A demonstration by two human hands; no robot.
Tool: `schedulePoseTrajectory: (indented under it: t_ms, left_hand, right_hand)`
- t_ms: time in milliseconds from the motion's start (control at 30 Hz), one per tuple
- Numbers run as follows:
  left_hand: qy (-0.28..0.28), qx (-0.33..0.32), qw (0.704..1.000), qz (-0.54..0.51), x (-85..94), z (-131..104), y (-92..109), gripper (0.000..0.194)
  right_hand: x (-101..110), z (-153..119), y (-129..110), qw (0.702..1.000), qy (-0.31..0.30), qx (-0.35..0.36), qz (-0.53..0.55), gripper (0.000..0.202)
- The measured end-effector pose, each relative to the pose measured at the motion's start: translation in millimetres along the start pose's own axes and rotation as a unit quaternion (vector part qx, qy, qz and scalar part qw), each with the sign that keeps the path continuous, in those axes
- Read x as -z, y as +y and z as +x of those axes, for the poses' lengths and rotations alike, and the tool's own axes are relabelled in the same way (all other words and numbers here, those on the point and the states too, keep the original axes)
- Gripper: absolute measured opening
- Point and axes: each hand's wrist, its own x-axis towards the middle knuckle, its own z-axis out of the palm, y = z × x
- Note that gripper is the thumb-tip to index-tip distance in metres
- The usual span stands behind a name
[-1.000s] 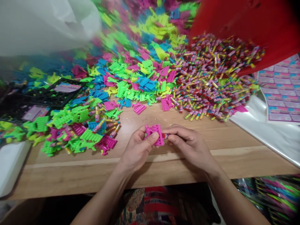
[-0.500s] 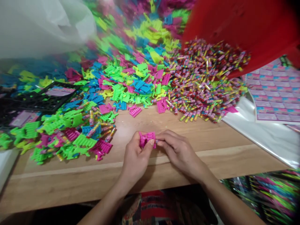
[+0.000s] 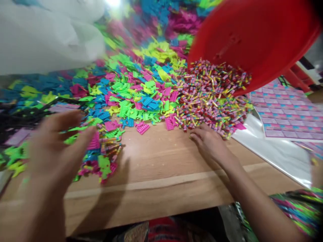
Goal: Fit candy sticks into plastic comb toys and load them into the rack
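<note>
Your left hand (image 3: 57,151) is wide by the toys (image 3: 104,166); your right hand (image 3: 210,143), narrow, contents unclear, meets tubes (image 3: 207,104) heaped within easy reach.

Beyond my right fingertips (image 3: 193,135), small pink-and-yellow wrapped tubes (image 3: 202,104) show red and blue flecks, spilling from a plain bright-red round plastic tub (image 3: 242,43). Right of my fingers, printed paper sheets (image 3: 287,111) repeat pink, lilac and blue rectangles. Between my hands' reach, flat plastic pieces (image 3: 148,101) mix neon green, magenta, blue and yellow above pale-brown streaked wood (image 3: 156,154).
</note>
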Motion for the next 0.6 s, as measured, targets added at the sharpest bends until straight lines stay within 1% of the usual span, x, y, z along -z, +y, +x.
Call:
schedulePoseTrajectory:
  t_ms: [33,100,133,167,200,267,333,433,533,600]
  left_hand:
    - [-0.018,-0.018,0.999,0.044,-16.2,2,5,0.044]
    - [-0.141,-0.090,0.981,0.099,-51.7,8,12,0.025]
    - [-0.199,-0.113,0.965,0.130,-68.4,13,13,0.021]
    - [-0.241,-0.132,0.947,0.165,-83.4,17,13,0.020]
    - [-0.264,-0.142,0.933,0.200,-96.4,22,12,0.022]
    - [-0.276,-0.144,0.915,0.257,-116.1,29,8,0.023]
    - [-0.274,-0.137,0.907,0.290,-128.8,33,3,0.022]
    - [-0.284,-0.145,0.903,0.288,-137.8,36,-3,0.018]
    - [-0.293,-0.156,0.916,0.226,-136.9,31,-7,0.023]
    - [-0.297,-0.140,0.928,0.178,-133.3,25,-7,0.025]
  right_hand:
    - [-4,0,-2,1.000,-0.007,0.005,-0.017,0.027]
    - [-11,-2,-6,0.999,-0.005,0.020,-0.029,0.026]
    - [-14,-4,-7,0.999,0.001,0.025,-0.030,0.024]
    - [-16,-6,-7,0.999,0.007,0.025,-0.030,0.022]
    - [-17,-8,-6,0.999,0.015,0.017,-0.030,0.019]
    - [-19,-12,-2,0.999,0.030,-0.012,-0.029,0.012]
    - [-20,-16,0,0.998,0.036,-0.034,-0.026,0.012]
    - [-21,-20,0,0.998,0.038,-0.033,-0.029,0.020]
    - [-22,-21,-2,0.998,0.041,-0.028,-0.027,0.026]
    - [-23,-20,-2,0.999,0.041,-0.029,-0.022,0.025]
